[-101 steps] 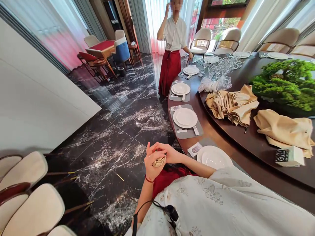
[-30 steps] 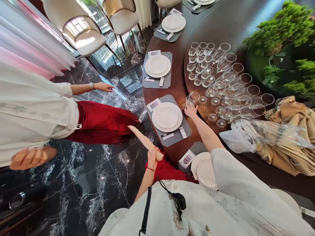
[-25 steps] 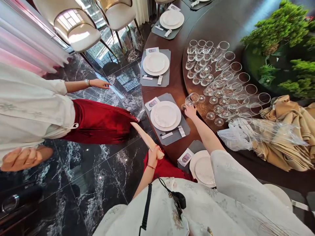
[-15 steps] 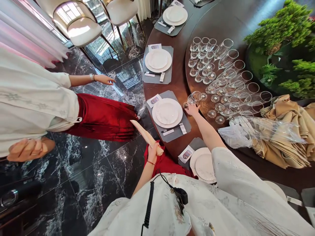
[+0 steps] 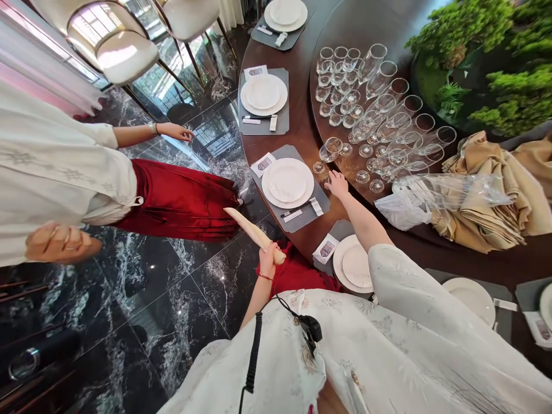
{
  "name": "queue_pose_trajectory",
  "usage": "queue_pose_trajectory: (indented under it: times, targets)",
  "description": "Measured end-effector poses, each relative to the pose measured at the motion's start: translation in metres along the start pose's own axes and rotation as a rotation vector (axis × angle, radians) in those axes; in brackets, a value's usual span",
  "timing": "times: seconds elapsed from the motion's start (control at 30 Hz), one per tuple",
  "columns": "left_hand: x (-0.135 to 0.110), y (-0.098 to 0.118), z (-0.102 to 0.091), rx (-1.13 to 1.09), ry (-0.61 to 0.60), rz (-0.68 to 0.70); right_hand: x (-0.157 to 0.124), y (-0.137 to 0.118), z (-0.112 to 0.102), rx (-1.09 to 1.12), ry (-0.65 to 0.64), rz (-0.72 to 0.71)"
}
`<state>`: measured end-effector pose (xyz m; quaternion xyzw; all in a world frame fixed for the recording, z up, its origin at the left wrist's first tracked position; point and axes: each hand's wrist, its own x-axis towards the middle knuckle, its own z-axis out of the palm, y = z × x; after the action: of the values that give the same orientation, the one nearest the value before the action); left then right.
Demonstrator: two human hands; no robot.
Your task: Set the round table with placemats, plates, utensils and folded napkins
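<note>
Left hand is closed tight around the thick end of a rolled beige napkin, and the tapered roll pokes out toward about 10 o'clock. My guess is the fist sits there to stop the roll springing loose. Right hand reaches out to about 1 o'clock, over the dark wooden table, with the fingers bunched. It's just below a stemmed glass and right at a small glass foot, but I can't tell from here if it's actually closed on anything.

The glassware is packed into a tight arc on the inner round top, probably to keep it well away from the place settings along the rim. Each setting is a white plate on a grey mat, with chopsticks tucked along one side and a little card at the corner. The mats look squared to the edge so each one faces a cream chair.

More beige napkins are heaped at about 2 o'clock beside a clear plastic bag, with potted greenery behind them. Over at 9 o'clock a co-worker in a white top and red skirt stands on the black marble floor — one open hand is out in the air, touching nothing.
</note>
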<state>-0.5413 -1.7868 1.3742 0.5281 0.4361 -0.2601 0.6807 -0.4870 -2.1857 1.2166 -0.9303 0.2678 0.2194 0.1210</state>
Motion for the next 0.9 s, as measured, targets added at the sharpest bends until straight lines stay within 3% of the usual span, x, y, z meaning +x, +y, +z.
queue_pose_trajectory:
  times: [0.13,0.23,0.33,0.47,0.57,0.67,0.73,0.8,0.9]
  targets:
    - [-0.011,-0.007,-0.003,0.025,-0.104,0.081,-0.007,-0.021,-0.024,0.033,0.077,-0.040]
    - [-0.021,-0.008,-0.006,0.067,-0.231,0.182,-0.050,-0.061,-0.031,0.266,0.218,-0.122]
    - [-0.031,-0.007,-0.007,0.137,-0.372,0.277,-0.138,-0.101,-0.015,0.731,0.253,-0.254]
    - [-0.048,-0.017,0.000,0.203,-0.636,0.325,-0.278,-0.125,0.017,1.238,-0.072,-0.394]
    - [-0.073,-0.037,0.011,0.295,-0.880,0.298,-0.358,-0.112,0.029,1.451,-0.089,-0.389]
    - [-0.110,-0.068,0.019,0.423,-1.153,0.262,-0.418,-0.080,0.035,1.539,0.049,-0.240]
    - [-0.137,-0.095,0.022,0.488,-1.305,0.179,-0.456,-0.054,0.040,1.515,0.209,-0.130]
    - [-0.164,-0.127,0.025,0.515,-1.348,0.121,-0.495,-0.030,0.047,1.419,0.425,-0.006]
    - [-0.203,-0.179,0.027,0.446,-1.206,0.105,-0.549,-0.006,0.053,1.124,0.725,0.196]
